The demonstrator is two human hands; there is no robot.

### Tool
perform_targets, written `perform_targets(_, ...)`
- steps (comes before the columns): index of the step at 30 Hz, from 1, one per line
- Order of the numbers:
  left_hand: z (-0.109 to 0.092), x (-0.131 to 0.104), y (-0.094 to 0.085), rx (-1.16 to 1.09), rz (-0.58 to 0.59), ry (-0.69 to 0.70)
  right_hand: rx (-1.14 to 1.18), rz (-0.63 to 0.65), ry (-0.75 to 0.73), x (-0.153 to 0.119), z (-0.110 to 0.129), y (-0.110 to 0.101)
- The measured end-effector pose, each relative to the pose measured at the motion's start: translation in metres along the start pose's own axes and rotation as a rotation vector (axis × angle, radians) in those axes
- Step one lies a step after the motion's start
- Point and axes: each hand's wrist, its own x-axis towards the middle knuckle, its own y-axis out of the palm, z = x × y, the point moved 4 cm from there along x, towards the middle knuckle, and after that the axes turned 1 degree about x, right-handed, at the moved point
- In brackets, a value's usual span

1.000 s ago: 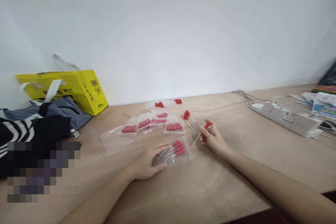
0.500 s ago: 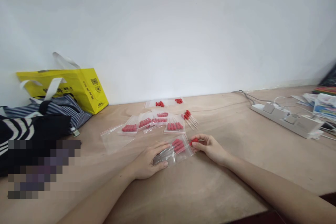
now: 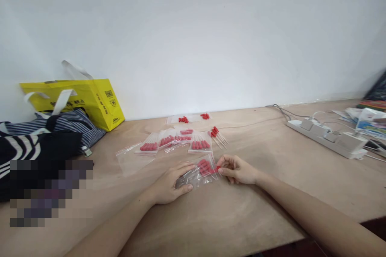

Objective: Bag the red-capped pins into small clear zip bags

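Broadly, a pale wall (image 3: 223, 48) rises behind the wooden worktop (image 3: 256, 217), meeting it along the back edge. Towards the worktop's left end a yellow carrier bag (image 3: 105, 106) stands near the back edge, with a striped cloth (image 3: 87, 122) and a black bag (image 3: 63, 148) in front of it. Near the right end lie a white power strip (image 3: 334, 146) with plugs in it and, further over, some packets (image 3: 369, 122).

Between them, the left hand (image 3: 169, 184) lies on the worktop, thumb and fingers wide apart across one end of a see-through zip bag (image 3: 194, 180). Red heads show inside that bag, near its right end. The right hand (image 3: 241, 170) is just beside this end, fingers narrow, pinching the red head of a stick (image 3: 218, 168) at the bag's mouth; how far the stick reaches in is hard to tell.

Beyond the hands, towards the back edge, are several filled bags (image 3: 200, 144), some overlapping, with a flat bag (image 3: 134, 162) at their left. Just to their right lies a small bunch of loose red-headed sticks (image 3: 214, 131), the heads pointing towards the back edge
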Motion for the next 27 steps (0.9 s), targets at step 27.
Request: perform_targets(27,-0.005,-0.001,-0.005,-0.020,-0.012,0.040,-0.326,0.031,-0.250,0.010,0.007,0.007)
